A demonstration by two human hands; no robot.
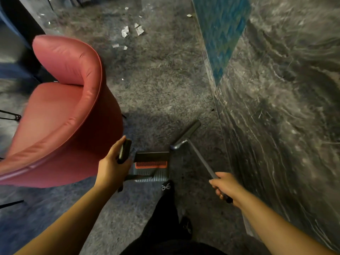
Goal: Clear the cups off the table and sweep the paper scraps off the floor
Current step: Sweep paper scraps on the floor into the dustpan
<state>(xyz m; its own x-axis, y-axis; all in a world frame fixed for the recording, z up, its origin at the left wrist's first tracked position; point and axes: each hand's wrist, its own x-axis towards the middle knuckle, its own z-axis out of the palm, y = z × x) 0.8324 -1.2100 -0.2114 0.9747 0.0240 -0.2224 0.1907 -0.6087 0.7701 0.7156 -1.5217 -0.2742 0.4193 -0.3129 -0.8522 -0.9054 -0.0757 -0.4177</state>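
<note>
Sweep step, tools in hand, scraps not reached yet.

Your left hand is wrapped round the dustpan handle, w/ the dustpan hanging low at bottom centre of the frame, and your right hand is clenched on the broom handle, broom head down near the floor just right of centre. The paper scraps are scattered at the top centre, well apart from the broom, a few more bits toward the upper left & upper right. No cups or bench in view, so can't tell on that part. Next imo: walk fwd past the pink chair on the left, get the broom behind the pile, pull it toward the pan.
</note>
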